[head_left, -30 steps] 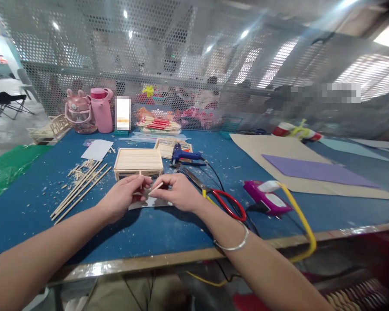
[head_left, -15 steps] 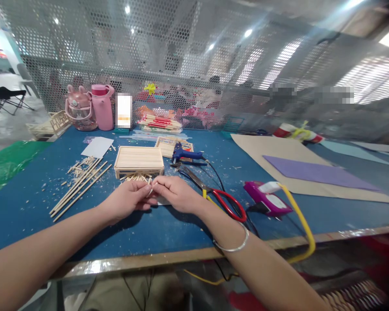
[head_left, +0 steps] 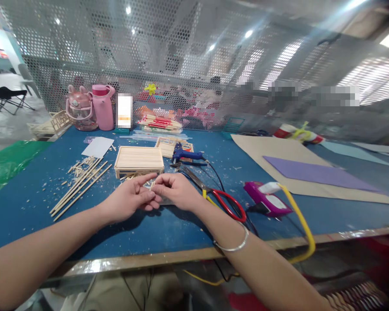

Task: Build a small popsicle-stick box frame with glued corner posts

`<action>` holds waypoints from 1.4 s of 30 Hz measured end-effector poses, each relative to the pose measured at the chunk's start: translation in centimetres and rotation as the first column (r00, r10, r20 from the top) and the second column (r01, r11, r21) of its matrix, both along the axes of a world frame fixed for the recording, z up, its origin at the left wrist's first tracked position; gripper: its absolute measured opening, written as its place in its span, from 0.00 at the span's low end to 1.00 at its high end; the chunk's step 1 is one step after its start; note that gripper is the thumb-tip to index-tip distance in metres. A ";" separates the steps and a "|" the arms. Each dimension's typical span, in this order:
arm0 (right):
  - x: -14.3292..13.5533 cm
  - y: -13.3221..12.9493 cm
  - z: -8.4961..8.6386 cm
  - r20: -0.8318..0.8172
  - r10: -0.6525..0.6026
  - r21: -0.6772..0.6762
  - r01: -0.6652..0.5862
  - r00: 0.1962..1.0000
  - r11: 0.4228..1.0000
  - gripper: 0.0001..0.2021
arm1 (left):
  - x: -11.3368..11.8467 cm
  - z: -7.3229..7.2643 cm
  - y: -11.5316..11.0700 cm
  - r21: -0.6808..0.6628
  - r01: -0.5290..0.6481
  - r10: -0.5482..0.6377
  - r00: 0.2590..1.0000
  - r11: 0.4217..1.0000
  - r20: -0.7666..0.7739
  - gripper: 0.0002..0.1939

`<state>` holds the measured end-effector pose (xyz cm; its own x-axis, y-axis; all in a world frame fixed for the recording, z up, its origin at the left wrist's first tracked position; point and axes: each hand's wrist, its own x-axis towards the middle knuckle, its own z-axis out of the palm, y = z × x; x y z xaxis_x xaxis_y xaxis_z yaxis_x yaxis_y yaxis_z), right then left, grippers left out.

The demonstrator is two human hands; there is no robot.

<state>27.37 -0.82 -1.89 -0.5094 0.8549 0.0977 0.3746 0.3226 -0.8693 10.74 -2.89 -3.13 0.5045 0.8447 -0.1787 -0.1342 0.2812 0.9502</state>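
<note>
Fingers of the left hand [head_left: 126,201] have spread since the earlier frame, where both hands pinched together at one spot; its forefinger now reaches out to the right. From my remote seat, I see no piece in that hand, its fingers loosely apart. The right hand [head_left: 178,192], just beside it, has thumb and forefinger pinched together on what looks like a short stick [head_left: 152,184], pale and mostly hidden by the fingertips. Both hands are above the blue tabletop [head_left: 123,242], just in front of a slatted wooden box [head_left: 139,159]. Long sticks [head_left: 81,190] lie left of the hands; red-handled scissors [head_left: 228,205] lie to the right. I judge the step in hand as fine fingertip work on one small piece. The next move seems to call for a light, steady pinch, since something so thin could slip.
</note>
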 end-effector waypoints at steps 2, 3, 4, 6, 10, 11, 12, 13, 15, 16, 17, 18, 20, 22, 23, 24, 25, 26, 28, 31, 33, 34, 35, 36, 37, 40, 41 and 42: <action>-0.1 -0.1 0.0 -0.046 0.043 -0.045 -0.046 0.998 0.998 0.10 | 0.0 0.0 -0.1 0.032 -0.026 0.026 1.000 0.999 0.005 0.42; -0.2 -0.2 0.0 -0.072 0.061 -0.058 -0.065 0.996 0.996 0.11 | 0.0 0.1 -0.2 0.042 -0.028 0.028 1.000 0.999 0.003 0.45; -0.2 -0.2 0.0 -0.099 0.067 -0.071 -0.075 0.993 0.995 0.11 | 0.1 0.1 -0.3 0.052 -0.027 0.027 1.000 0.998 -0.002 0.46; -0.2 -0.2 -0.1 -0.151 0.042 -0.119 -0.060 0.988 0.991 0.12 | 0.0 0.1 -0.4 0.093 -0.024 0.027 0.999 0.995 -0.025 0.46; -0.1 0.1 -0.2 -0.260 -0.114 -0.231 0.053 0.959 0.972 0.13 | -0.1 -0.3 -0.3 0.343 -0.005 0.059 0.987 0.939 -0.148 0.45; -0.1 0.2 -0.2 -0.274 -0.154 -0.240 0.088 0.949 0.967 0.13 | -0.2 -0.5 -0.2 0.417 -0.002 0.092 0.976 0.909 -0.196 0.44; 0.0 0.3 -0.2 -0.277 -0.185 -0.243 0.117 0.943 0.963 0.13 | -0.3 -0.6 -0.2 0.483 -0.004 0.137 0.961 0.876 -0.241 0.43; 0.0 0.4 -0.2 -0.271 -0.203 -0.245 0.136 0.941 0.960 0.13 | -0.4 -0.7 -0.1 0.536 -0.010 0.190 0.941 0.844 -0.282 0.41; 0.0 0.4 -0.2 -0.252 -0.205 -0.249 0.141 0.946 0.958 0.14 | -0.5 -0.8 0.0 0.613 -0.029 0.293 0.895 0.790 -0.335 0.37; 0.0 0.4 -0.2 -0.245 -0.201 -0.248 0.139 0.948 0.959 0.14 | -0.5 -0.8 0.0 0.639 -0.037 0.330 0.878 0.768 -0.346 0.35; -0.1 0.3 -0.3 -0.243 -0.196 -0.247 0.135 0.950 0.960 0.14 | -0.6 -0.8 0.0 0.660 -0.038 0.356 0.865 0.750 -0.355 0.35; -0.1 0.3 -0.3 -0.242 -0.189 -0.249 0.127 0.952 0.960 0.14 | -0.6 -0.7 0.0 0.678 -0.035 0.375 0.853 0.734 -0.362 0.34; -0.2 0.1 -0.3 -0.238 -0.171 -0.270 0.104 0.956 0.957 0.13 | -0.5 -0.7 -0.1 0.707 -0.016 0.393 0.840 0.707 -0.375 0.34; -0.3 0.0 -0.2 -0.237 -0.157 -0.297 0.082 0.959 0.951 0.13 | -0.4 -0.7 -0.2 0.728 0.012 0.395 0.834 0.685 -0.385 0.33; -0.3 0.0 -0.2 -0.238 -0.150 -0.304 0.073 0.960 0.950 0.12 | -0.4 -0.8 -0.2 0.737 0.023 0.394 0.833 0.676 -0.388 0.32; -0.4 -0.1 -0.1 -0.239 -0.146 -0.307 0.068 0.960 0.949 0.12 | -0.4 -0.8 -0.2 0.743 0.033 0.393 0.832 0.668 -0.390 0.32; -0.4 -0.1 -0.1 -0.238 -0.140 -0.308 0.062 0.961 0.949 0.12 | -0.4 -0.9 -0.2 0.749 0.042 0.393 0.831 0.661 -0.393 0.32; -0.4 -0.1 -0.1 -0.233 -0.133 -0.309 0.057 0.963 0.950 0.11 | -0.4 -0.9 -0.2 0.754 0.051 0.394 0.829 0.654 -0.397 0.32; -0.4 -0.1 -0.1 -0.213 -0.126 -0.310 0.055 0.969 0.949 0.11 | -0.5 -1.1 -0.1 0.768 0.072 0.396 0.823 0.637 -0.406 0.30; -0.3 -0.1 -0.1 -0.174 -0.137 -0.307 0.079 0.975 0.949 0.12 | -0.6 -1.2 0.1 0.792 0.113 0.391 0.822 0.600 -0.413 0.24; -0.3 -0.1 -0.2 -0.159 -0.139 -0.311 0.084 0.977 0.947 0.13 | -0.7 -1.1 0.3 0.804 0.135 0.379 0.828 0.580 -0.413 0.22; -0.3 -0.1 -0.2 -0.159 -0.133 -0.319 0.077 0.978 0.945 0.13 | -0.7 -1.1 0.3 0.806 0.148 0.369 0.832 0.573 -0.415 0.22; -0.3 -0.1 -0.2 -0.165 -0.126 -0.327 0.066 0.978 0.943 0.14 | -0.8 -1.0 0.4 0.809 0.161 0.360 0.834 0.566 -0.418 0.21; -0.3 -0.1 -0.3 -0.175 -0.118 -0.336 0.054 0.978 0.940 0.15 | -0.9 -0.9 0.5 0.813 0.177 0.355 0.834 0.555 -0.423 0.21; -0.3 -0.1 -0.3 -0.185 -0.109 -0.344 0.040 0.977 0.938 0.15 | -1.0 -0.8 0.5 0.818 0.192 0.353 0.831 0.542 -0.430 0.21; -0.3 0.0 -0.4 -0.228 -0.081 -0.372 -0.010 0.970 0.928 0.19 | -1.3 -0.8 0.7 0.840 0.199 0.381 0.822 0.505 -0.424 0.21; -0.2 0.0 -0.4 -0.247 -0.066 -0.376 -0.032 0.967 0.926 0.20 | -1.4 -0.8 0.7 0.846 0.189 0.394 0.820 0.498 -0.415 0.21; -0.2 0.1 -0.5 -0.270 -0.050 -0.373 -0.056 0.962 0.926 0.21 | -1.4 -0.8 0.7 0.852 0.178 0.404 0.820 0.493 -0.405 0.21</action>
<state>27.21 -0.76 -2.38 -0.5116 0.8540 -0.0942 0.1084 -0.0446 -0.9931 9.29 -2.19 -3.95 0.4664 0.7584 0.4553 0.4571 -0.6474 0.6099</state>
